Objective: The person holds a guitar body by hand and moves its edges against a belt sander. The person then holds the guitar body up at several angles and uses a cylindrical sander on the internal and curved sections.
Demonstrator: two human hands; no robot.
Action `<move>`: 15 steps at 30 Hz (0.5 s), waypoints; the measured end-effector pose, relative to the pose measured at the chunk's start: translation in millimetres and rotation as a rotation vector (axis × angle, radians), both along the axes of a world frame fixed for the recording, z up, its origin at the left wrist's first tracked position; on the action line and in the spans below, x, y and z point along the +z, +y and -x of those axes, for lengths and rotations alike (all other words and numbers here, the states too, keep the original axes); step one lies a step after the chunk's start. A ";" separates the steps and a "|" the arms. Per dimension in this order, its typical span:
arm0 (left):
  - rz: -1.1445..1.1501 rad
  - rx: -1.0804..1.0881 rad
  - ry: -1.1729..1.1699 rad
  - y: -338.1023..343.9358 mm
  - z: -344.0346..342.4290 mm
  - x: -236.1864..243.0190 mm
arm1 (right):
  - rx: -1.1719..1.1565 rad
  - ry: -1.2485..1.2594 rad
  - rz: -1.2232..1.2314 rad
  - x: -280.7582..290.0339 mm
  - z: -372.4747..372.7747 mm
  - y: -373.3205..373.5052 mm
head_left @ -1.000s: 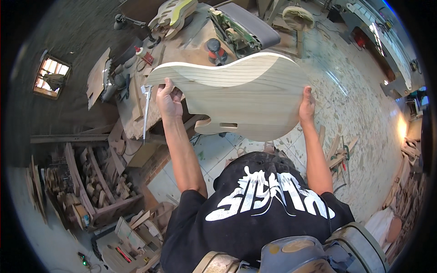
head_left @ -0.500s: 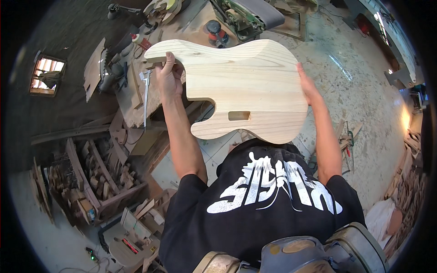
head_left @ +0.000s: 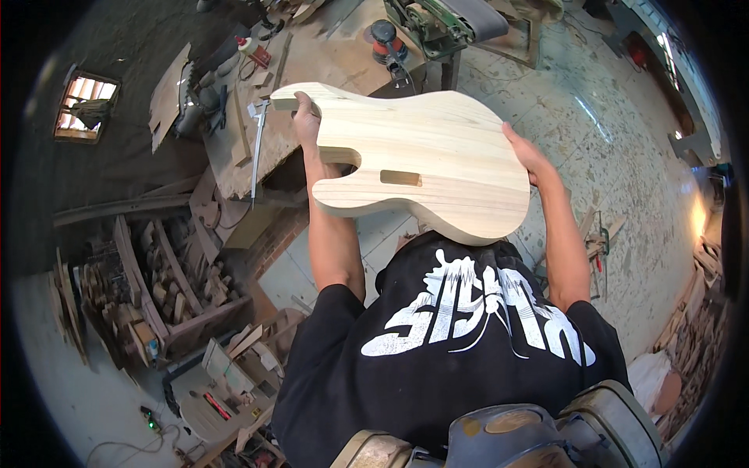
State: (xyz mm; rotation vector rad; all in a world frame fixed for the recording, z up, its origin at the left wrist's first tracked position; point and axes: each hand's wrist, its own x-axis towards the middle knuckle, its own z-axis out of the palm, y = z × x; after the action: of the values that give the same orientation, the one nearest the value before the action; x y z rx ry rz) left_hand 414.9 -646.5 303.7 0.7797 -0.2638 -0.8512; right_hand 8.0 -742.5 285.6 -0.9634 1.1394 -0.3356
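Guitar body [head_left: 421, 160] tipping face-up, coming closer.
Left hand [head_left: 307, 118] is gripping its horn at 11 o'clock, right hand [head_left: 527, 152] clasping its 3 o'clock edge, above the bench [head_left: 328, 58]; flat face now showing for inspection.

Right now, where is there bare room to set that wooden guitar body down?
The tiled floor right of the guitar body looks mostly bare. The workbench behind it is crowded with a sander and tools; the timber rack at left is full.
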 end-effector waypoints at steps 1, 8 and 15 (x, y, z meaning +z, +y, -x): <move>-0.081 -0.037 0.032 3.3 2.6 -3.1 | 0.018 -0.021 -0.024 -4.7 0.7 0.3; -0.431 -0.039 0.130 26.4 9.7 -23.0 | -0.012 -0.014 -0.170 -39.7 4.9 -3.2; -0.549 0.101 0.206 23.6 -6.4 -71.5 | 0.005 -0.141 -0.248 -94.1 24.0 -10.3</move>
State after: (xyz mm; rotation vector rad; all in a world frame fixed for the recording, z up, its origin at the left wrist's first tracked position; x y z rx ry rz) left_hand 421.3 -622.9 232.2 1.1932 0.2030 -0.9113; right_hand -16.0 -752.7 191.4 -0.7132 1.0221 -0.2473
